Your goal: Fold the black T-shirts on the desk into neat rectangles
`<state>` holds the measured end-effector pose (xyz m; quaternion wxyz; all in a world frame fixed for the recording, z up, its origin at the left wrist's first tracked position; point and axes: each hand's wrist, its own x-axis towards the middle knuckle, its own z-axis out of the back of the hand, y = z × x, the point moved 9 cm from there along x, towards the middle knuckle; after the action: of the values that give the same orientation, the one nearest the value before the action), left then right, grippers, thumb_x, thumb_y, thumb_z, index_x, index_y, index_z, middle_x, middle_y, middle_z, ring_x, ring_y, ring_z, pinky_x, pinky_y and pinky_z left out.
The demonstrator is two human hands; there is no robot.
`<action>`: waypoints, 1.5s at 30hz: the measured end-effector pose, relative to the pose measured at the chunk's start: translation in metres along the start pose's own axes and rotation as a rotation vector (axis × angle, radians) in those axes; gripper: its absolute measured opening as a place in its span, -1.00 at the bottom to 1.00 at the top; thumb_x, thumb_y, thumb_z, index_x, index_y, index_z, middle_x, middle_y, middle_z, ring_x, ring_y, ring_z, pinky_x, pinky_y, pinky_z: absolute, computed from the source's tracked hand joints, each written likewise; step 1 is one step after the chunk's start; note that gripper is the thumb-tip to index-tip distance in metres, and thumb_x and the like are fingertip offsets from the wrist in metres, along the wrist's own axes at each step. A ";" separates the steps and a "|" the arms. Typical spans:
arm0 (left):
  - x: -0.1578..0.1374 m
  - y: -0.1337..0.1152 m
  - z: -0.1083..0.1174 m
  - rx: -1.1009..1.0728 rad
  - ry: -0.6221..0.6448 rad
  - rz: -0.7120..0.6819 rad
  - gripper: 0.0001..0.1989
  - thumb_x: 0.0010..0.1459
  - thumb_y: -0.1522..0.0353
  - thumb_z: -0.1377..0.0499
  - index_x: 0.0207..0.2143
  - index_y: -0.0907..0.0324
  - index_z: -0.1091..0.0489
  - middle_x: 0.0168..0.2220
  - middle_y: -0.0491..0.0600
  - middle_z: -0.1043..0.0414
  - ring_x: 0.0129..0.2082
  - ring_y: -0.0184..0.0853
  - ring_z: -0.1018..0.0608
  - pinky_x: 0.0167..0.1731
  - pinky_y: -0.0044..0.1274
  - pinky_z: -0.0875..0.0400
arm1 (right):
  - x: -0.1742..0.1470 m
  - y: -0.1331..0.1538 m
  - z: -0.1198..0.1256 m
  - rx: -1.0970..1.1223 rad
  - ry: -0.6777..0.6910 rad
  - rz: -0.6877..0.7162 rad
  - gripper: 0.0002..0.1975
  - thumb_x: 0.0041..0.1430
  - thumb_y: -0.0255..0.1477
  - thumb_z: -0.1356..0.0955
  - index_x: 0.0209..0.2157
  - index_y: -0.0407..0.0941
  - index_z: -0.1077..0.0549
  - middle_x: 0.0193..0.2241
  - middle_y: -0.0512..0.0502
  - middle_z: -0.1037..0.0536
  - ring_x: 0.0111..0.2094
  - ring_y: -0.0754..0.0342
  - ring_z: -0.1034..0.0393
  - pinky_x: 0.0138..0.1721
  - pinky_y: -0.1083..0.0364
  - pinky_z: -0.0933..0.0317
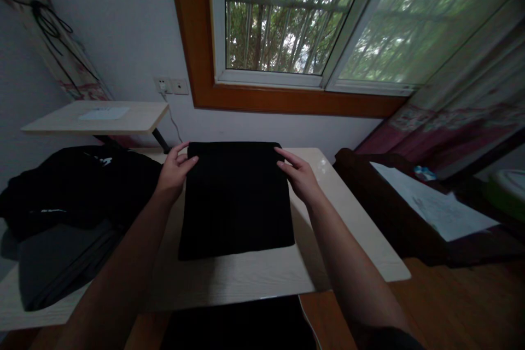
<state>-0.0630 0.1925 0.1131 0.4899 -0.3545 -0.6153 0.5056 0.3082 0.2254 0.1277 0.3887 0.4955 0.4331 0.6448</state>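
A folded black garment point(238, 202) lies as a neat, near-square panel on the pale table point(254, 279); its exact kind does not show. My left hand point(174, 172) is at its far left corner, thumb over the edge and index finger along the top. At the far right corner, my right hand point(301, 178) holds the edge in the same way, thumb on the cloth and index finger by the fold. The other fingers of both hands are partly hidden. To the left sits a loose pile of black clothing point(82, 186) with a grey folded cloth point(65, 257) in front of it.
A small raised shelf point(135, 112) with a paper stands behind the clothing pile. A cord runs from the wall socket point(163, 86) down behind the table. To the right, a dark brown piece of furniture point(381, 208) bears a white sheet point(430, 202). A window is ahead.
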 end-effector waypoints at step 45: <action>-0.152 0.061 0.027 0.402 0.476 0.234 -0.11 0.07 0.15 -0.36 0.39 0.01 -0.08 -0.21 -0.03 -0.54 -0.32 -0.20 -0.60 -0.30 -0.38 -0.55 | -0.125 -0.074 -0.025 -0.020 0.511 -0.431 -0.40 0.14 -0.23 -0.48 0.22 0.03 -0.40 -0.37 0.03 -0.44 -0.41 0.12 -0.30 -0.38 0.13 -0.24</action>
<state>-0.0520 0.0574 0.0166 0.6185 -0.4271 -0.3267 0.5730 0.3151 0.1292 0.0165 0.3996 0.2111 0.6052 0.6554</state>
